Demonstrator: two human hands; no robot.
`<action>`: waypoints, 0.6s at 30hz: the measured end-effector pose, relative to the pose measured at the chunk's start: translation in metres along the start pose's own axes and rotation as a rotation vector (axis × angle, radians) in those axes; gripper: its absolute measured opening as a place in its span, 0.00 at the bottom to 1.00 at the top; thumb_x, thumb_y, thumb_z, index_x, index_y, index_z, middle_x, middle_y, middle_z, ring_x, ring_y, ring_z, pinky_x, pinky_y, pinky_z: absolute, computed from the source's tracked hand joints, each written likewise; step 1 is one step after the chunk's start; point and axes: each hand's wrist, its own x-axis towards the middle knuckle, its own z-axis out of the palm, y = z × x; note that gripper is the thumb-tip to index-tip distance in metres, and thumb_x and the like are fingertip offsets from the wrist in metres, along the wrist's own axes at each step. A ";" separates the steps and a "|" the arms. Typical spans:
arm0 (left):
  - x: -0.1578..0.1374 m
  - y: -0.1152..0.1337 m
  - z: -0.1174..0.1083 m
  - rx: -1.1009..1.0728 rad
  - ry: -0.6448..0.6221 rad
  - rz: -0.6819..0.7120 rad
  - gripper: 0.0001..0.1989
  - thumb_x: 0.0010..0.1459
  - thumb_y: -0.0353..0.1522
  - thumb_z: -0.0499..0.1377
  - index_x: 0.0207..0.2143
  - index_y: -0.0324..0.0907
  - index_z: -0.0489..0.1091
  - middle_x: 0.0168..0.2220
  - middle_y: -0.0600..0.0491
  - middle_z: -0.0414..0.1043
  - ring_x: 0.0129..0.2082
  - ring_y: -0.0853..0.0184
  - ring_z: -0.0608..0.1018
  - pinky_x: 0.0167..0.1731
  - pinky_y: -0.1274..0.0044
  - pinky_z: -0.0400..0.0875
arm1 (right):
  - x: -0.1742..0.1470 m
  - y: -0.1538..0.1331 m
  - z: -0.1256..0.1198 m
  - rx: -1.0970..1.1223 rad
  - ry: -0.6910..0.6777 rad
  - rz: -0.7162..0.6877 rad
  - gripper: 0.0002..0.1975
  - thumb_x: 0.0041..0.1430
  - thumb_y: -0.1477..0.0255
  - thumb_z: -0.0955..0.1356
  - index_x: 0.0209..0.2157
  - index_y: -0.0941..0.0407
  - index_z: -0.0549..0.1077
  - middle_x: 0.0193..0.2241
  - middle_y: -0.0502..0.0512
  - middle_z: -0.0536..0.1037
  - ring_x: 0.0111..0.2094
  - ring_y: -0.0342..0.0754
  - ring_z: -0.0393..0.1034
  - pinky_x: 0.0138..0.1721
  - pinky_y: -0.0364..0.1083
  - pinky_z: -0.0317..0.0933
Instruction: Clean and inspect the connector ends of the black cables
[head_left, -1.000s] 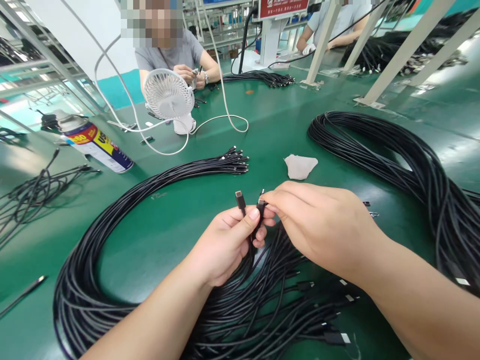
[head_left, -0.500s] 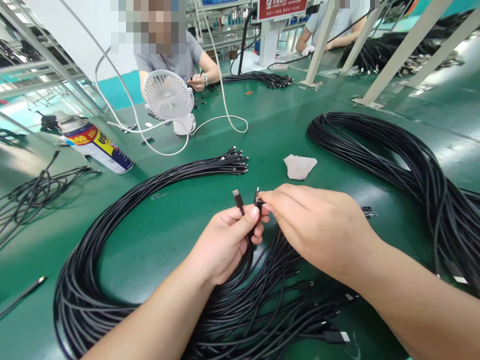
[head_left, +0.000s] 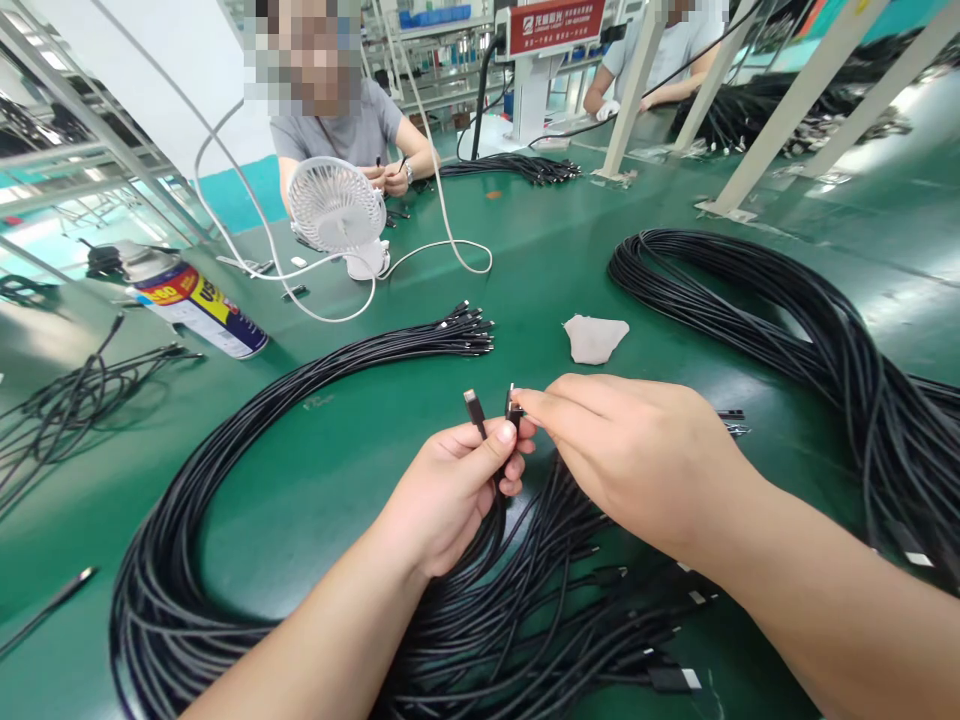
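My left hand (head_left: 454,495) is closed around a black cable, thumb pressed against its connectors. One plug (head_left: 474,408) with a bare metal tip sticks up from the fist, and a second black connector (head_left: 514,412) stands beside it. My right hand (head_left: 637,450) meets that second connector with thumb and forefinger pinched at its top. Whatever lies between those fingertips is too small and too covered to name. Under both hands spreads a large bundle of black cables (head_left: 517,590), curving left and round to plug ends (head_left: 472,330) beyond my hands.
A whitish cloth scrap (head_left: 595,339) lies ahead on the green table (head_left: 360,420). Another cable coil (head_left: 720,270) is at right. A spray can (head_left: 202,305) and a white fan (head_left: 337,205) with a looping cord stand at left. A co-worker (head_left: 341,130) sits opposite.
My view has tilted up slightly, so the table things sit a little lower. Both hands keep the same hold at the connectors, with hardly any shift.
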 end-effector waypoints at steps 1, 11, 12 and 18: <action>0.000 0.000 0.000 0.000 0.004 -0.002 0.13 0.44 0.36 0.72 0.29 0.35 0.79 0.26 0.53 0.68 0.24 0.76 0.65 0.24 0.80 0.57 | 0.000 0.001 0.000 -0.001 0.000 0.001 0.14 0.63 0.79 0.61 0.43 0.60 0.77 0.31 0.54 0.80 0.28 0.46 0.72 0.27 0.45 0.60; 0.000 0.000 0.000 0.028 0.009 -0.003 0.13 0.45 0.36 0.71 0.28 0.34 0.78 0.27 0.52 0.68 0.24 0.76 0.65 0.24 0.79 0.57 | 0.000 0.002 -0.003 -0.007 -0.024 0.001 0.16 0.61 0.81 0.61 0.44 0.60 0.77 0.32 0.54 0.80 0.28 0.45 0.72 0.27 0.45 0.60; 0.000 0.000 0.000 0.027 0.009 -0.005 0.13 0.45 0.36 0.71 0.27 0.34 0.77 0.27 0.53 0.68 0.24 0.76 0.65 0.24 0.80 0.57 | 0.000 0.002 -0.003 -0.005 -0.024 -0.001 0.16 0.61 0.81 0.61 0.44 0.60 0.77 0.31 0.54 0.80 0.27 0.46 0.72 0.27 0.46 0.60; -0.001 0.001 -0.001 0.018 0.002 -0.010 0.12 0.47 0.36 0.70 0.29 0.35 0.77 0.27 0.53 0.68 0.23 0.76 0.64 0.24 0.80 0.58 | 0.000 0.002 -0.003 -0.001 -0.016 0.003 0.17 0.60 0.81 0.61 0.44 0.61 0.78 0.32 0.55 0.81 0.28 0.47 0.73 0.27 0.46 0.60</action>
